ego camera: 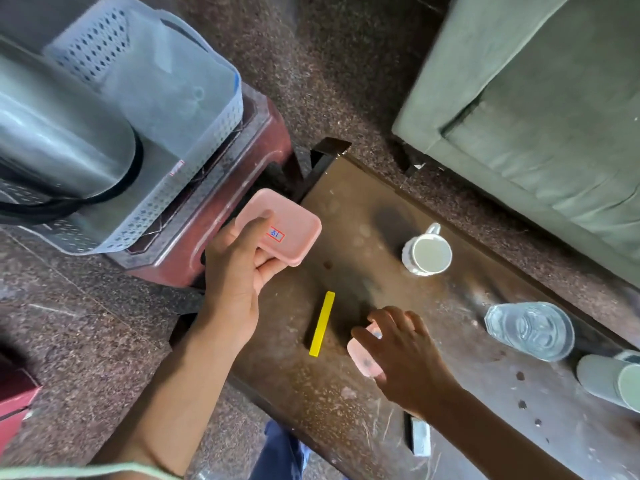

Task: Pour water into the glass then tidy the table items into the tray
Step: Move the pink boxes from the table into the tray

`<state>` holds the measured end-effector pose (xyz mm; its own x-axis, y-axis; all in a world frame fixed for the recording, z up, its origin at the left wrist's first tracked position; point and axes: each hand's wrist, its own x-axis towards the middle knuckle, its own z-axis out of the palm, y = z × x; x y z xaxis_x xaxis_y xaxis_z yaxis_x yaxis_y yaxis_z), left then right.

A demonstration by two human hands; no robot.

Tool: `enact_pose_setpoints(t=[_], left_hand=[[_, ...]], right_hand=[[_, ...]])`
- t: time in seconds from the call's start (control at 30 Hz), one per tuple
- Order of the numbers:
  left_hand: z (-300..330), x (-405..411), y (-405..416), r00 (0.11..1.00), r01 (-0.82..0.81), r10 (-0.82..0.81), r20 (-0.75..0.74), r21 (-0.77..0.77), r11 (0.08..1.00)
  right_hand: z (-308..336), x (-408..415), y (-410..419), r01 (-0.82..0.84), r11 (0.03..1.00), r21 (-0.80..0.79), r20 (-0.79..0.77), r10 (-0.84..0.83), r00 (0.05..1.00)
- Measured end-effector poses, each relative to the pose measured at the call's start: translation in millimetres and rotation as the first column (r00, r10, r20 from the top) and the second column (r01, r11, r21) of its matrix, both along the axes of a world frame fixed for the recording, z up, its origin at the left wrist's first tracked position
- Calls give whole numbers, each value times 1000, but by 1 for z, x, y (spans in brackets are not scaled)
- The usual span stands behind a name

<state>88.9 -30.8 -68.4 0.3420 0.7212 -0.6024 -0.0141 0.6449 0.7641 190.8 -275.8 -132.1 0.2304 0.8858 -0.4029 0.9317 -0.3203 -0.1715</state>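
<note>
My left hand [239, 271] grips a pink square box lid [289, 226] with a small labelled sticker, held over the table's left end. On the brown table [346, 403], my right hand [405, 355] closes around a small pink object [362, 358]. A yellow stick [322, 323] lies flat between my hands. A white mug [427, 251] stands farther back. A clear glass [530, 330] holding water stands at the right, and next to it lies a pale bottle [609, 379]. The blue perforated tray [180, 109] rests on a stool at the left.
A steel vessel [59, 133] lies in the tray. The red-brown stool [221, 216] stands beside the table's left end. A green sofa [540, 98] fills the upper right. A red box [14, 403] is at the left edge on the stone floor.
</note>
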Motion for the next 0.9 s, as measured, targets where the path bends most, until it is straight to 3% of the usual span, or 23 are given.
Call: enact_pose_setpoints(t=[0.27,0.47,0.57,0.67,0.9], left_hand=[[27,-16,61,993,-115,113,26,106,988],[42,-37,118,980,-186,196,-24,218,958],[40,-49,141,974,-208,223,-44,232,950],[32,-57,156,970,-212,232,-72,212,954],[9,-58,167,970,-182,218,-111,267,946]], right_hand=[[76,32,86,330,884,330,-359,-206,910],[137,41,201,498,717,488,-580,-160,799],[149,42,260,550,662,509,-672,-94,735],[146,41,319,558,645,522,-678,-83,731],[107,28,432,572,691,442,-673,-166,721]])
